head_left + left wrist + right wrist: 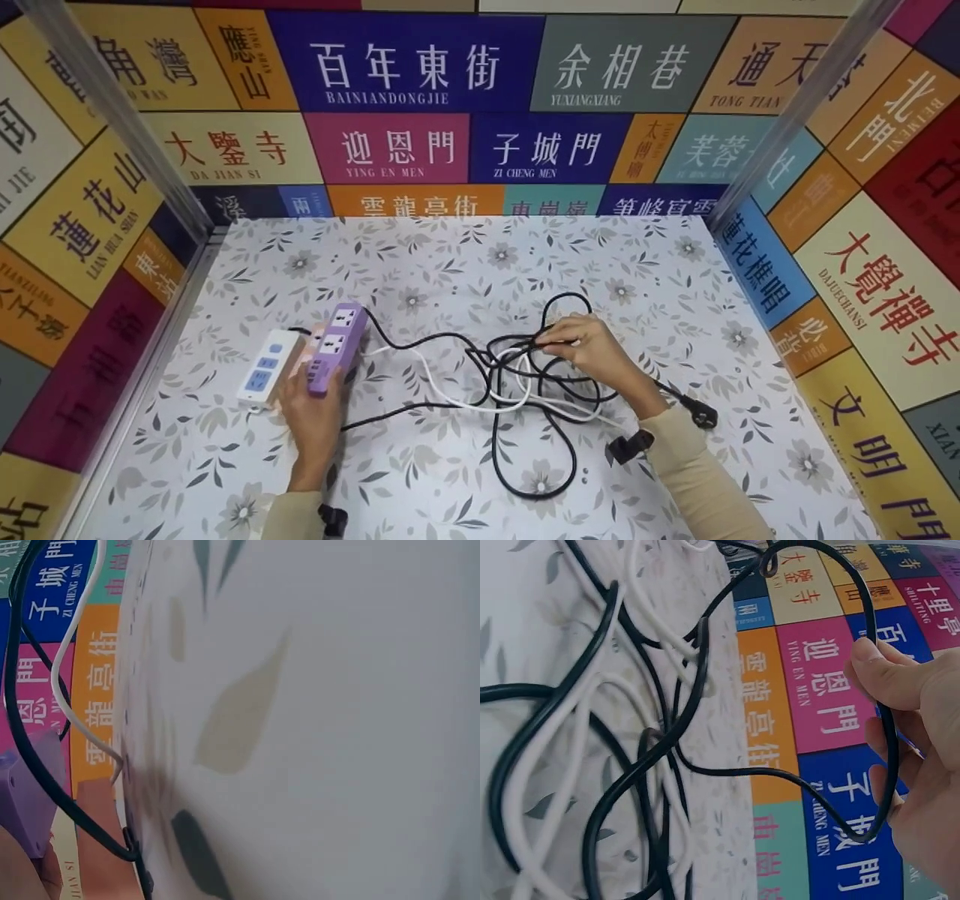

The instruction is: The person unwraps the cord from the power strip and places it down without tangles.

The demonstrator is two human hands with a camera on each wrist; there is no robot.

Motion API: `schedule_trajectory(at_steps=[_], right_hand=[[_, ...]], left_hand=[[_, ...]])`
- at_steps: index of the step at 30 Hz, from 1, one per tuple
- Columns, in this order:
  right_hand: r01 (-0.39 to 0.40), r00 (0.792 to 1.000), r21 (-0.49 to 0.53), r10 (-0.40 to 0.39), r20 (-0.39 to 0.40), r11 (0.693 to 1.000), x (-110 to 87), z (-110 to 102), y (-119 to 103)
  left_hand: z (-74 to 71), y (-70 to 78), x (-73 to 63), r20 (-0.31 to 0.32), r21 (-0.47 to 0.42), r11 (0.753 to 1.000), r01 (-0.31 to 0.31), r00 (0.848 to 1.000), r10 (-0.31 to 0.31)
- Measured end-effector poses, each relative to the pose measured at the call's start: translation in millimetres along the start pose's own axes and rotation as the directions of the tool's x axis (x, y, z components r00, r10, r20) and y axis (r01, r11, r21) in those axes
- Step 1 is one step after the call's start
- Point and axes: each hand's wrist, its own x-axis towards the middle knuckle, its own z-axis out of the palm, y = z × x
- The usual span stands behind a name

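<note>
My left hand [309,420] grips the lower end of a purple power strip [337,345] with white sockets, tilted up off the table. Right behind it shows part of an orange power strip [317,331], mostly hidden. Beside them on the left lies a white power strip [264,367] with blue sockets. Over the tangle, my right hand [592,346] pinches a black cable [889,757] between thumb and fingers, lifting a loop of it. Black cords and a white cord [480,410] cross one another under that hand. In the left wrist view, the purple power strip [34,795] is only partly seen.
A black plug [703,414] lies right of the tangle, beyond my right wrist. One black loop [534,496] spreads toward the table's front. The flower-patterned table [420,255] is bounded by sign-covered panels [405,60] behind and on both sides.
</note>
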Motion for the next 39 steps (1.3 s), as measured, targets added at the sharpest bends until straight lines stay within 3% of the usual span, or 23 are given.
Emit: schedule_trajectory(at_steps=[6,10,14,20,28,33,39], right_hand=[[-0.068,0.998,0.031,0.068,0.0,0.997,-10.4,2.3,-21.2],[-0.101,0.995,0.082,0.099,0.023,0.992,-17.4,6.9,-13.9],[-0.067,0.998,0.079,0.067,0.009,0.995,-22.3,12.3,-7.8],[-0.044,0.999,0.065,0.045,-0.017,0.997,-26.2,18.6,2.6],[-0.159,0.987,0.065,0.16,-0.006,0.985,-31.3,26.2,36.8],[-0.222,0.975,0.102,0.223,0.002,0.97,-33.0,24.7,42.5],[-0.249,0.968,0.087,0.248,0.024,0.965,-33.4,23.9,44.5]], left_hand=[[1.3,2.8,-0.7,0.005,0.052,0.998,0.04,0.999,-0.04],[0.9,9.0,1.5,0.043,0.088,0.994,0.064,0.997,-0.068],[3.2,11.1,1.9,0.118,0.143,0.986,0.088,0.987,-0.105],[4.9,15.7,6.2,0.169,0.259,0.963,0.081,0.977,-0.127],[4.2,20.1,7.0,0.249,0.359,0.928,0.103,0.947,-0.202],[4.9,22.7,8.5,0.269,0.405,0.91,0.093,0.939,-0.216],[3.9,32.1,15.5,0.304,0.486,0.874,-0.005,0.938,-0.164]])
